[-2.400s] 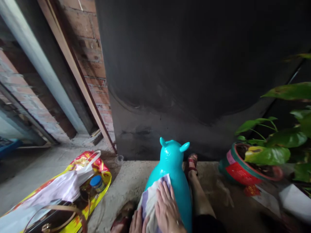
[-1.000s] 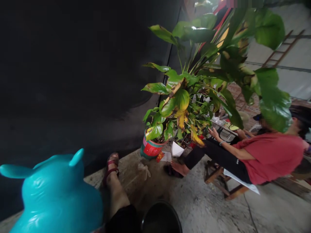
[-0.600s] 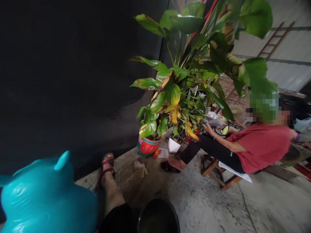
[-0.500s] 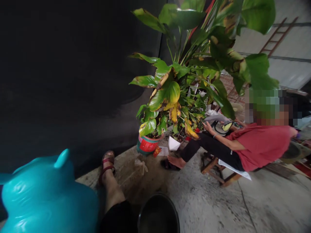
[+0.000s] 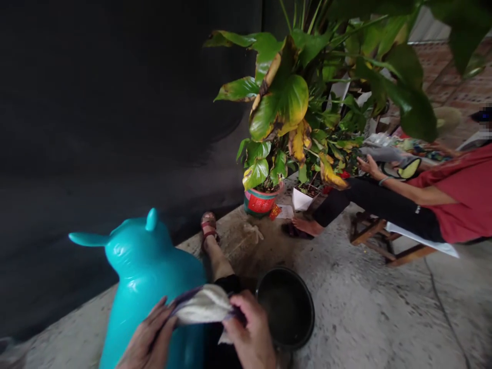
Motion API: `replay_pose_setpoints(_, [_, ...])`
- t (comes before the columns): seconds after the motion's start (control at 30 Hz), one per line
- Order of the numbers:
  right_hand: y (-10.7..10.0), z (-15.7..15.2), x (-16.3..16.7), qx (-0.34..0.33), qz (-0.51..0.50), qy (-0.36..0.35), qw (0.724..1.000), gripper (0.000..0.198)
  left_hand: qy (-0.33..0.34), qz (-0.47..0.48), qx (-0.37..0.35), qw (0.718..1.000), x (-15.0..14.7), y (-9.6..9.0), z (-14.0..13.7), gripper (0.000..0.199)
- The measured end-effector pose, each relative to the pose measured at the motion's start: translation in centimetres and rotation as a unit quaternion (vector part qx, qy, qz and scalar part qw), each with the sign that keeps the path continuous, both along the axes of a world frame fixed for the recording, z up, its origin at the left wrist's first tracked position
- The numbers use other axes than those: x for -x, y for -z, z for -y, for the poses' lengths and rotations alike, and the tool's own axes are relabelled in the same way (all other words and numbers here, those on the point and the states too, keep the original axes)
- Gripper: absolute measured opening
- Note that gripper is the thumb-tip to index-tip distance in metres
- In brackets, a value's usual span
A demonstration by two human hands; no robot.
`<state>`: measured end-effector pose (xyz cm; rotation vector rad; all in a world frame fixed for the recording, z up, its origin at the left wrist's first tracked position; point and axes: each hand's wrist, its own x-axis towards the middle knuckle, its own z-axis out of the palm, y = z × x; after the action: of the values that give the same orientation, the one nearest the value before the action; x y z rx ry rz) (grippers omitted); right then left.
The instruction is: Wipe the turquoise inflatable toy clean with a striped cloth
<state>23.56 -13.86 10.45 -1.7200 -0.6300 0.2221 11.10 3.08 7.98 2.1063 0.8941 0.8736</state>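
Your left hand and right hand are back in view at the bottom edge, after about a second out of frame while the view swung right toward the plant. Both hands now grasp the cloth between them: the left pinches one end, the right closes its fingers over the other. The cloth is bunched and lifted, no longer spread flat on the toy as it was earlier.

The turquoise toy animal stands upright on the concrete floor, directly beside your left hand. The cloth sits at its right flank, between the toy and the black bucket. Contact between cloth and toy cannot be confirmed.

Judgement: with the cloth gathered up next to the bucket, wiping is interrupted, not under way.

Another person in a red shirt sits well apart at the right, by the potted plant. Keep their hand distinct from yours.
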Motion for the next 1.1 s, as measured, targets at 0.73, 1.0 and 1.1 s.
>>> replay_pose_setpoints(0.73, [20.4, 14.5, -12.1, 0.557, 0.029, -0.012, 0.83, 0.087, 0.299, -0.09, -0.105, 0.944, -15.3, 6.7, 11.9, 0.032])
replay_pose_setpoints(1.0, [25.1, 9.7, -9.6, 0.559, 0.005, -0.116, 0.821, 0.068, 0.327, -0.083, -0.13, 0.932, -14.3, 5.7, 11.6, 0.031])
replay_pose_setpoints(1.1, [26.2, 10.5, -9.5, 0.571, -0.046, -0.077, 0.816, 0.045, 0.336, -0.09, -0.153, 0.925, -13.8, 5.6, 11.3, 0.03])
